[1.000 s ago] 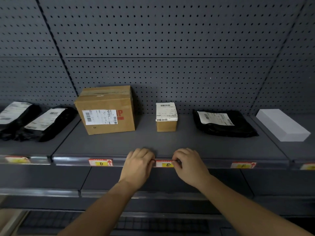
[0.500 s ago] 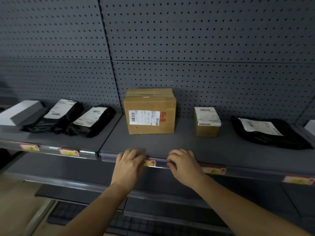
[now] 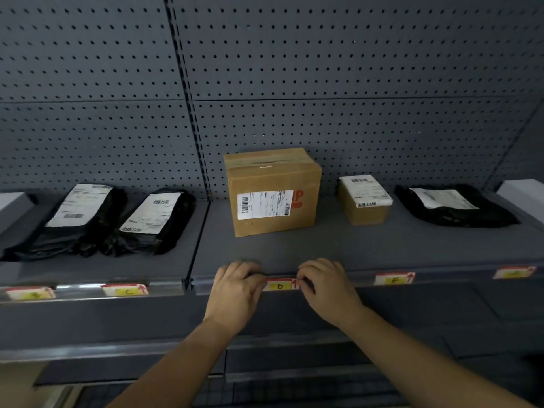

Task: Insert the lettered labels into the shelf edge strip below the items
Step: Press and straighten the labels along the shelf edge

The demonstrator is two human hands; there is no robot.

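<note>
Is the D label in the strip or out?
In: the D label sits flat in the shelf edge strip, between both hands.

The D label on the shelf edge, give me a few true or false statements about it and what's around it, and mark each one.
1. Both hands touch the D label. True: left hand at its left end, right hand at its right end.
2. The D label sits below the large cardboard box. True.
3. The small cardboard box stands left of the large one. False: it stands to its right.
4. The strip holds no label left of D. False: a C label sits there, with another further left.
5. Two black mailer bags lie on the left shelf section. True.
</note>
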